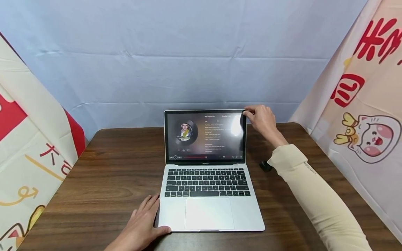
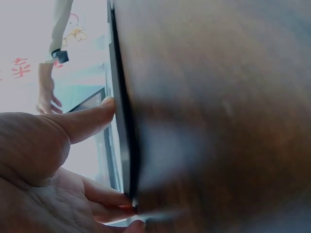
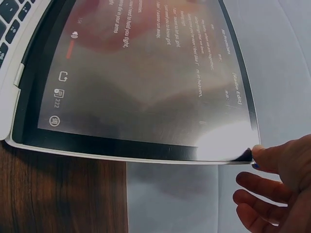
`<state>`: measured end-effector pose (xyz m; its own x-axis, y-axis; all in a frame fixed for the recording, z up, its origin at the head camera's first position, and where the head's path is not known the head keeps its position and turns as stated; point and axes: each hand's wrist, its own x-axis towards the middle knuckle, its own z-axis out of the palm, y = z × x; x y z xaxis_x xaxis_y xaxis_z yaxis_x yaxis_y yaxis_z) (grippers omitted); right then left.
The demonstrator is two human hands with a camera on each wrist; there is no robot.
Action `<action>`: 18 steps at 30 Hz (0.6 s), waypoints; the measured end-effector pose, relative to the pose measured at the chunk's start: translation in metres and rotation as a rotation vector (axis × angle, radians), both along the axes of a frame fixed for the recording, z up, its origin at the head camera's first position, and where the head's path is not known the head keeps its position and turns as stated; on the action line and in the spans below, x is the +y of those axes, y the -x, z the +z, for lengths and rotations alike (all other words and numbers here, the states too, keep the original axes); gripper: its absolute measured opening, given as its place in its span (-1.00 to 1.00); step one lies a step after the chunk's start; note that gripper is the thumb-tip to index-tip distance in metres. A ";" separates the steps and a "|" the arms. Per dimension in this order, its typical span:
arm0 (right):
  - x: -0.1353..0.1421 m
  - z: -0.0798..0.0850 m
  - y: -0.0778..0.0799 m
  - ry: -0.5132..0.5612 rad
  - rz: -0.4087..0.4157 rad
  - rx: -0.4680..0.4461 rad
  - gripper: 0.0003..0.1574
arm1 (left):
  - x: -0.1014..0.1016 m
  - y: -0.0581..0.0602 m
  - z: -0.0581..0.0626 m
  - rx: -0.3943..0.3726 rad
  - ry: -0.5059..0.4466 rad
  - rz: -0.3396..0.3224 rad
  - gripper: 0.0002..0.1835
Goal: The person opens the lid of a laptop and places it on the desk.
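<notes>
A silver laptop (image 1: 210, 212) stands unfolded on the table, its screen (image 1: 216, 139) lit with a music player, a record picture and lines of lyrics. My right hand (image 1: 263, 120) pinches the screen's top right corner. In the right wrist view, the thumb of that hand (image 3: 291, 182) lies on the dark bezel at the corner, and the other fingers curl behind or beside it. At the front left corner of the base, my left hand (image 1: 139, 219) holds on, thumb over the front edge and fingers along the left side. The left wrist view shows this hand (image 2: 53, 160) against the laptop's thin edge (image 2: 119, 97).
The laptop stands on a dark brown wooden table (image 1: 125, 157). Behind it hangs a pale blue cloth (image 1: 188, 69). Printed cloths flank the left (image 1: 31, 122) and right (image 1: 370, 104). A small black device (image 1: 265, 166) sits under the right cuff.
</notes>
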<state>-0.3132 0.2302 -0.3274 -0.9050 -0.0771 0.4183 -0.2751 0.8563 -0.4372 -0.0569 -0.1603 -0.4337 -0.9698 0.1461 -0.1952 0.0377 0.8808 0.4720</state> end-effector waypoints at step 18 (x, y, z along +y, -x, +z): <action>0.011 0.007 -0.034 -0.032 0.111 -0.051 -0.26 | -0.026 0.026 0.047 0.379 -0.061 -0.030 -0.16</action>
